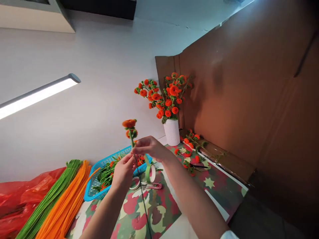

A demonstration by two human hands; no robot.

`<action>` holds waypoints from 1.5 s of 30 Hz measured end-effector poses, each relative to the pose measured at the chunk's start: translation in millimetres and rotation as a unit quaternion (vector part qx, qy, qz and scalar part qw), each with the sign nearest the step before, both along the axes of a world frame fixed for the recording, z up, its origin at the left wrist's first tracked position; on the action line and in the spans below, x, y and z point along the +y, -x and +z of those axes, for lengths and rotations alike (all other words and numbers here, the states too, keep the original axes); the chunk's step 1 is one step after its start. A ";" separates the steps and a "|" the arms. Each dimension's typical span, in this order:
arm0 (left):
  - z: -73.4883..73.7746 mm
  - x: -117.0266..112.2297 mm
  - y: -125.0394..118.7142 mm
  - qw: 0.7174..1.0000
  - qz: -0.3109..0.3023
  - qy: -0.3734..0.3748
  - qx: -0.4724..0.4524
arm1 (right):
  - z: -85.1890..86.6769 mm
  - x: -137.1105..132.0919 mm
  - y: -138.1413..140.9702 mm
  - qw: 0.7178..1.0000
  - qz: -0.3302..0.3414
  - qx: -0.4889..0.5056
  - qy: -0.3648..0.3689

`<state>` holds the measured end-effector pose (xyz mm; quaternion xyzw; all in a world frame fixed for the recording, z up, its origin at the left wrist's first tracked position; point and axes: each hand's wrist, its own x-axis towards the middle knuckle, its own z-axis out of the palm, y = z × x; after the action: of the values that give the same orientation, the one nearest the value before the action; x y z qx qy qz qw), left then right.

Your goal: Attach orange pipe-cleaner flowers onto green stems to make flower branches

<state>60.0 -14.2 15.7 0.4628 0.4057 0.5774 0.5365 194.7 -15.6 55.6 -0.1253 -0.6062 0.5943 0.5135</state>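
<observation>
My left hand (pixel 124 170) is closed around the stem of an orange fuzzy-wire flower (pixel 129 123), held upright above the table. A smaller orange bloom with green leaves sits just below the top one, and a long dark wire stem (pixel 144 200) runs down past my hand. My right hand (pixel 151 148) pinches at the stem just above the left; its fingertips partly hide what they grip. From under it a green strip leads down to a roll of green floral tape (pixel 150 173). Beneath are a white tape ring (pixel 135 183) and pink snips (pixel 154 186).
A blue basket (pixel 91 189) of orange flowers stands left, beside green (pixel 51 199) and orange fuzzy-wire bundles (pixel 66 202) and a red plastic bag (pixel 37 189). A white ribbed vase (pixel 171 132) of orange flowers stands behind. Loose flowers (pixel 188 142) lie right, near a cardboard wall (pixel 244 99).
</observation>
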 end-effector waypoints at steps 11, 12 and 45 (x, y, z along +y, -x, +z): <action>3.3 -43.4 8.9 0.986 0.128 -0.033 -0.105 | -12.2 2.0 30.2 0.985 -0.166 -0.039 0.034; 2.6 -43.6 9.6 0.985 0.128 -0.032 -0.113 | -11.5 0.3 32.6 0.983 -0.174 -0.040 0.036; 6.8 -57.4 13.3 0.975 0.102 0.008 -0.195 | -11.0 -11.7 54.0 0.975 -0.205 -0.007 0.087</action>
<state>46.8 -71.5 22.6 0.2927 0.3430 0.7049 0.5475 140.8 -27.3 44.6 -0.2949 -0.5169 0.5263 0.6074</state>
